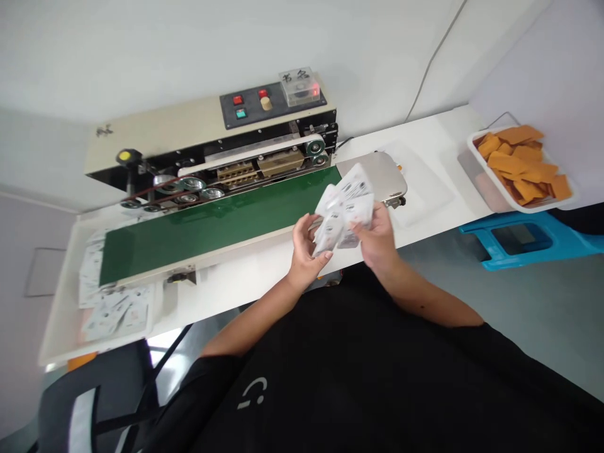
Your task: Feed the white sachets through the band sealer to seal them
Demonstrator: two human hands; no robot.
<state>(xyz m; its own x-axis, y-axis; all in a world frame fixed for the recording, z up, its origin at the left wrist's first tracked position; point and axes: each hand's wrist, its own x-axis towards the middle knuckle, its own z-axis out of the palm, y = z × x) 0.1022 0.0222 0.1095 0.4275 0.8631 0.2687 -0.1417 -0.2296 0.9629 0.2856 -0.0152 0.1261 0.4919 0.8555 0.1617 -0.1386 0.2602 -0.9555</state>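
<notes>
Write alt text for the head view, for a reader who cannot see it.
The left hand and right hand hold a fan of small white packets in front of a sealing machine with a green conveyor belt on a white table. Loose packets lie at the belt's left end; a tray of orange pieces sits far right.

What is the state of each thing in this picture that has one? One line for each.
left hand: shut on the white sachets.
right hand: shut on the same sachets.
white sachets: fanned out, held near the right end of the green belt.
green belt: moving or still, cannot tell.
tray: heaped with orange packets.
sachet pile: lying loose past the belt's left end.
</notes>
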